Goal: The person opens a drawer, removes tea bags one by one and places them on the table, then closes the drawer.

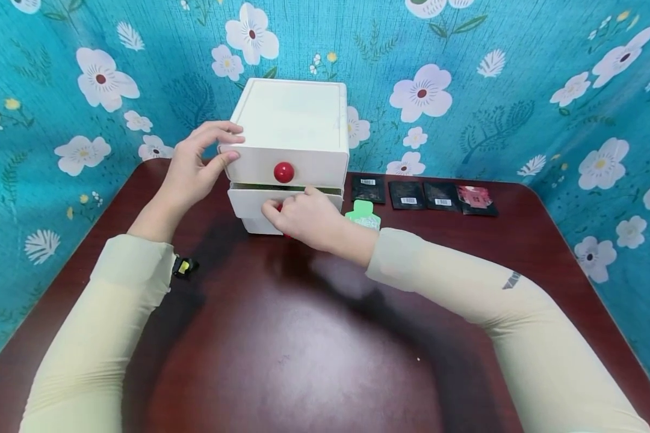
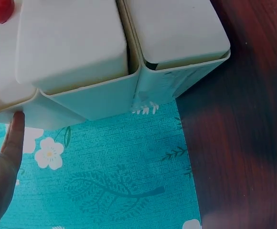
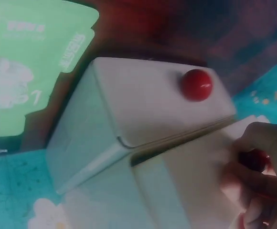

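Note:
A white drawer unit (image 1: 295,114) with red ball knobs stands near the back of the table. Its middle drawer (image 1: 246,203) sticks out a little past the top drawer (image 1: 316,165). My right hand (image 1: 311,219) pinches the middle drawer's knob (image 3: 255,160), mostly covered by curled fingers. At the unit's upper left front corner rests my left hand (image 1: 192,162), fingers extended over the top edge and thumb near the front. In the left wrist view, a finger (image 2: 16,131) lies against the side wall. The bottom drawer's red knob (image 3: 196,85) shows in the right wrist view.
Just right of the unit lies a green packet (image 1: 363,213), partly behind my right forearm. Several flat black packets line the table's back, including one with a red front (image 1: 475,197). Floral blue cloth (image 1: 303,36) hangs behind. A small black-and-yellow item (image 1: 184,266) sits by my left cuff.

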The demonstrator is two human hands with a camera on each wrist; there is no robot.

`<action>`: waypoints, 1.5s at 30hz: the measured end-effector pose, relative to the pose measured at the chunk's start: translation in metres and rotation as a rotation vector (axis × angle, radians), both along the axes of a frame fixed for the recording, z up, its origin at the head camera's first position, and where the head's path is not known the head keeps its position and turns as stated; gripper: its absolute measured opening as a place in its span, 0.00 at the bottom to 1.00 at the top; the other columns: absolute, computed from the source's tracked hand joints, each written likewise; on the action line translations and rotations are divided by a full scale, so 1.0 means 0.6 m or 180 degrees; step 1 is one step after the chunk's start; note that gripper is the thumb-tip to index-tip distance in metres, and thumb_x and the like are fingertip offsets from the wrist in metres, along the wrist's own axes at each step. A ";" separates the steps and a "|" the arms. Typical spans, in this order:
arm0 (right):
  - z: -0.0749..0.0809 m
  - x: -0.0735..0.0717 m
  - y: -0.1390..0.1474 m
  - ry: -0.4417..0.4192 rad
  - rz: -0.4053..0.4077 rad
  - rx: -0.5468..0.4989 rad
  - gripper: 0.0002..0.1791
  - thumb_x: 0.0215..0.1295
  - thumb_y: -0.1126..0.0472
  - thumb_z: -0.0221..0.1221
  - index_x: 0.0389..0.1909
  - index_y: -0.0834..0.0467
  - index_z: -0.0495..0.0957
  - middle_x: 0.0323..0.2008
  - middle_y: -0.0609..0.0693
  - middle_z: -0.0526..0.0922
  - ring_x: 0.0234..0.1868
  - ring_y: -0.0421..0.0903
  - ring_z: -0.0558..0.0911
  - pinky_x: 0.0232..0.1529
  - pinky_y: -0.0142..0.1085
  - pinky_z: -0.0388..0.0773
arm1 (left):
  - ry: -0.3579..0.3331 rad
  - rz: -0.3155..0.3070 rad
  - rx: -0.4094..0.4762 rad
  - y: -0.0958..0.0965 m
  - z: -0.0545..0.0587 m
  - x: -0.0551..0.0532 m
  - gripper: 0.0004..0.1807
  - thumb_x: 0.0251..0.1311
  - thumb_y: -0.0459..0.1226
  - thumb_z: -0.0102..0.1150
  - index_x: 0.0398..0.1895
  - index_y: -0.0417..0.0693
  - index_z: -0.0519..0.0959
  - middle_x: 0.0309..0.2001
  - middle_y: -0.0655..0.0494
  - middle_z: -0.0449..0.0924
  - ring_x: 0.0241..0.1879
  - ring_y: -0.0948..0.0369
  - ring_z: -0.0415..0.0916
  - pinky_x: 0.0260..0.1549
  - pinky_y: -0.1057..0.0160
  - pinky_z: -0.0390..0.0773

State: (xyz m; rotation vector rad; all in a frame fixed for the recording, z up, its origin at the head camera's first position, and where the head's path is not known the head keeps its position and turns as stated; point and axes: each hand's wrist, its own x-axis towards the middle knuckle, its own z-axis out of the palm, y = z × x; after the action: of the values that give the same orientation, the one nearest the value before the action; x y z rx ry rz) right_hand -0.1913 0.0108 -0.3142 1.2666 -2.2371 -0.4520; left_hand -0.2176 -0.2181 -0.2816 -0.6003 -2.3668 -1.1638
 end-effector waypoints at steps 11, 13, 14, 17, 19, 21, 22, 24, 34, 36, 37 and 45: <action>-0.015 0.077 0.013 0.0744 0.0533 -0.0396 0.04 0.63 0.63 0.59 0.37 0.54 0.75 0.14 0.45 0.74 0.15 0.41 0.74 0.17 0.29 0.66 | -0.0105 -0.0048 0.0034 0.000 0.006 -0.003 0.14 0.65 0.34 0.62 0.53 0.43 0.83 0.62 0.50 0.78 0.67 0.56 0.70 0.67 0.53 0.72; -0.020 0.092 0.014 0.0830 0.0636 -0.0444 0.04 0.61 0.63 0.58 0.36 0.54 0.75 0.14 0.44 0.72 0.13 0.40 0.72 0.16 0.29 0.64 | -0.0096 -0.0036 0.0040 -0.001 0.005 -0.002 0.14 0.65 0.34 0.62 0.53 0.43 0.83 0.62 0.50 0.78 0.67 0.56 0.70 0.68 0.54 0.71; -0.021 0.100 0.015 0.0868 0.0685 -0.0470 0.04 0.60 0.63 0.58 0.36 0.54 0.75 0.13 0.43 0.72 0.13 0.40 0.71 0.16 0.29 0.64 | -0.0090 -0.0030 0.0038 -0.001 0.005 -0.002 0.14 0.65 0.34 0.62 0.53 0.43 0.83 0.62 0.50 0.78 0.67 0.56 0.70 0.68 0.55 0.71; -0.025 0.121 0.018 0.0922 0.0778 -0.0481 0.04 0.60 0.63 0.56 0.36 0.55 0.76 0.14 0.43 0.72 0.13 0.40 0.70 0.16 0.29 0.64 | -0.0079 -0.0021 0.0037 -0.001 0.004 -0.003 0.14 0.65 0.34 0.62 0.53 0.43 0.83 0.62 0.50 0.78 0.67 0.56 0.70 0.68 0.56 0.70; -0.027 0.135 0.020 0.0915 0.0821 -0.0469 0.05 0.59 0.63 0.55 0.36 0.55 0.77 0.14 0.44 0.73 0.13 0.41 0.70 0.16 0.29 0.65 | -0.0070 -0.0019 0.0036 0.000 0.004 -0.003 0.14 0.65 0.35 0.62 0.53 0.43 0.83 0.62 0.50 0.78 0.67 0.56 0.69 0.68 0.56 0.70; -0.027 0.148 0.021 0.0897 0.0852 -0.0464 0.06 0.60 0.64 0.54 0.37 0.55 0.77 0.14 0.44 0.74 0.13 0.41 0.70 0.16 0.29 0.65 | -0.0070 -0.0006 0.0038 0.000 0.003 -0.003 0.14 0.65 0.35 0.62 0.53 0.43 0.83 0.62 0.50 0.78 0.67 0.57 0.69 0.69 0.56 0.70; -0.027 0.155 0.021 0.0889 0.0872 -0.0481 0.07 0.59 0.64 0.54 0.37 0.54 0.77 0.14 0.45 0.74 0.13 0.41 0.70 0.16 0.29 0.65 | -0.0067 -0.0004 0.0043 -0.001 0.003 -0.003 0.14 0.65 0.35 0.62 0.53 0.43 0.83 0.62 0.50 0.78 0.67 0.57 0.69 0.69 0.56 0.70; -0.028 0.166 0.021 0.0897 0.0910 -0.0518 0.08 0.59 0.65 0.53 0.37 0.54 0.78 0.14 0.44 0.74 0.13 0.40 0.69 0.16 0.29 0.65 | -0.0059 0.0001 0.0050 -0.001 0.003 -0.002 0.14 0.65 0.34 0.62 0.53 0.43 0.83 0.61 0.50 0.78 0.67 0.57 0.69 0.69 0.57 0.70; -0.046 0.194 0.025 0.0892 0.0917 -0.0498 0.11 0.60 0.65 0.50 0.39 0.54 0.79 0.15 0.43 0.74 0.14 0.40 0.69 0.17 0.29 0.64 | -0.0123 0.0021 0.0075 0.002 -0.004 0.001 0.14 0.66 0.35 0.62 0.53 0.44 0.83 0.62 0.50 0.77 0.68 0.57 0.69 0.68 0.55 0.70; -0.050 0.195 0.028 0.0924 0.0946 -0.0503 0.12 0.60 0.65 0.49 0.39 0.54 0.80 0.15 0.43 0.72 0.14 0.40 0.67 0.17 0.29 0.62 | -0.0122 0.0026 0.0080 0.002 -0.006 0.002 0.14 0.66 0.35 0.62 0.53 0.44 0.83 0.62 0.50 0.77 0.68 0.57 0.69 0.68 0.56 0.71; -0.051 0.195 0.028 0.0948 0.0968 -0.0520 0.12 0.59 0.65 0.49 0.39 0.54 0.80 0.15 0.43 0.72 0.14 0.40 0.67 0.17 0.29 0.62 | -0.0113 0.0028 0.0088 0.001 -0.007 0.003 0.14 0.66 0.35 0.62 0.54 0.44 0.83 0.62 0.50 0.77 0.68 0.57 0.69 0.68 0.57 0.71; -0.054 0.192 0.029 0.1005 0.0980 -0.0525 0.14 0.58 0.67 0.48 0.39 0.55 0.80 0.15 0.43 0.72 0.14 0.41 0.67 0.17 0.29 0.62 | -0.0056 0.0012 0.0154 0.002 -0.006 -0.001 0.14 0.65 0.33 0.62 0.53 0.42 0.82 0.62 0.49 0.77 0.67 0.57 0.69 0.67 0.61 0.71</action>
State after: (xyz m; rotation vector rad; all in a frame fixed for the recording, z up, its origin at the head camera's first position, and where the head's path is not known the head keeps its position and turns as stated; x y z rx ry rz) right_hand -0.0762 0.0282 -0.3469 1.3208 -1.7452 -0.3171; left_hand -0.2183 -0.2169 -0.2849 -0.5713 -2.3460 -1.2259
